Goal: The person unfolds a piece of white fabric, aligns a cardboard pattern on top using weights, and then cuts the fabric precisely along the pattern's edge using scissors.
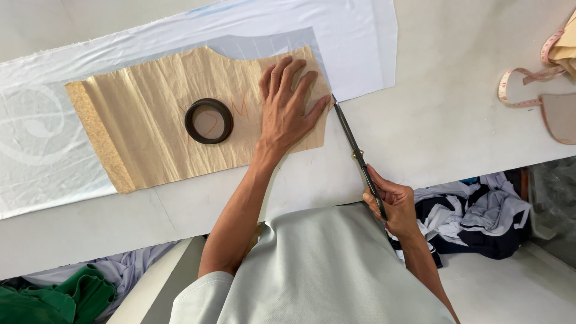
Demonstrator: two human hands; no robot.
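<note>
Person's left hand (288,108) lies flat, fingers spread, pressing a tan paper pattern (162,126) onto white fabric (354,48) toward the far edge of the white table (444,120). Right hand (393,207) is closed round the handles of long scissors (354,150), blades apart w/ tips at the pattern's right edge, nr the fabric's near edge. A dark ring (209,120) weighs down the pattern's middle. Cut looks barely begun: cloth along the top & left sides of the pattern seems uncut
</note>
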